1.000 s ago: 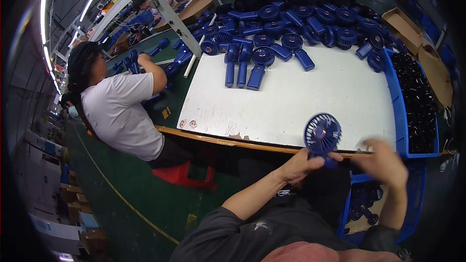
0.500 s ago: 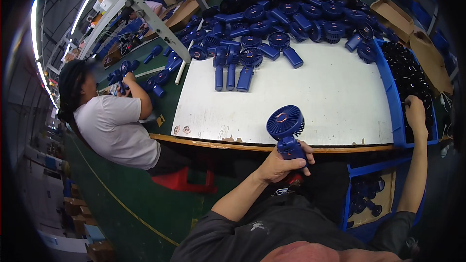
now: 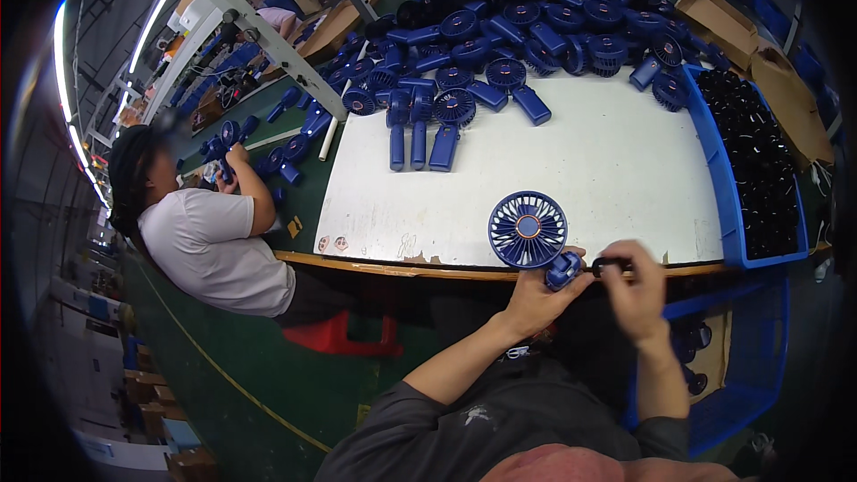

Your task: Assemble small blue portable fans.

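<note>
My left hand [image 3: 534, 302] is closed around the handle of a blue handheld fan [image 3: 528, 228], whose round grille faces up over the front edge of the white tabletop [image 3: 607, 183]. Just right of the fan's handle, my right hand [image 3: 639, 293] pinches a small black part [image 3: 609, 264], a little blurred by motion. Its exact kind is too small to tell. The part is close to the handle; whether they touch I cannot tell. At the right of the table stands a blue crate [image 3: 728, 201] full of small black parts [image 3: 748, 161].
A large pile of blue fans [image 3: 536, 31] covers the table's far side. A second blue crate [image 3: 768, 366] holding fans and cardboard sits below the table at right. To the left, a person [image 3: 205, 223] handles fans beside a metal post [image 3: 259, 31]. Cardboard boxes [image 3: 719, 27] stand far right.
My right hand has come out of the crate of black parts and over to the fan, carrying a black part. The fan has turned in my left hand, its grille now facing up.
</note>
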A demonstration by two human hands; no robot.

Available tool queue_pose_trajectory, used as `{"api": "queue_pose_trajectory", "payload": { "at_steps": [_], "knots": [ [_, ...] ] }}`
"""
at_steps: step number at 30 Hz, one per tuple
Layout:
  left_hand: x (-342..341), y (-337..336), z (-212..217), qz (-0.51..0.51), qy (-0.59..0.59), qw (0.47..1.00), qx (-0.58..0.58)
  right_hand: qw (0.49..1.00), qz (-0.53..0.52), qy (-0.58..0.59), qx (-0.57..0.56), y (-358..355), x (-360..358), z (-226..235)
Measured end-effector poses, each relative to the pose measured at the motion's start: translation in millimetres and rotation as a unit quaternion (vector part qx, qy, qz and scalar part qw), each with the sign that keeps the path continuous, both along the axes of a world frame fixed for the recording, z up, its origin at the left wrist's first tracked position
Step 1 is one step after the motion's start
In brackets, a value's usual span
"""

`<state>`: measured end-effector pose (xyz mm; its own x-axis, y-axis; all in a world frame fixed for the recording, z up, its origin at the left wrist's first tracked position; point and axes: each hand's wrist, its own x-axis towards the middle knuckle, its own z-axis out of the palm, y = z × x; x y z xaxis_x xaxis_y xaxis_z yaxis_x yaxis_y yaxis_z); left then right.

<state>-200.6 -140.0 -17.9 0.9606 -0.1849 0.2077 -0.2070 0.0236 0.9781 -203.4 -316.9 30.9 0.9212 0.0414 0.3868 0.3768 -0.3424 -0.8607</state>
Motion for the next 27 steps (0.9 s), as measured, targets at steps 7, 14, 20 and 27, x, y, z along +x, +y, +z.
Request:
{"api": "queue_pose_trajectory", "payload": {
  "at_steps": [7,14,20,27],
  "knots": [
    [-8.1,10.1,7.8,-0.010,0.139,0.987,-0.079,0.982,0.050,0.102,0.151,21.1,-12.6,-25.6],
    [-12.3,8.4,-0.6,-0.023,0.134,0.986,-0.092,0.990,0.068,0.055,0.113,21.6,-12.9,-22.0],
    [-9.7,8.9,-9.0,-0.011,0.086,0.996,-0.022,0.988,0.079,0.059,0.116,22.3,-16.3,-22.2],
    [-12.0,7.7,-4.3,-0.033,0.131,0.989,-0.056,0.999,0.041,0.004,0.015,29.5,-19.7,-20.6]
  ]
}}
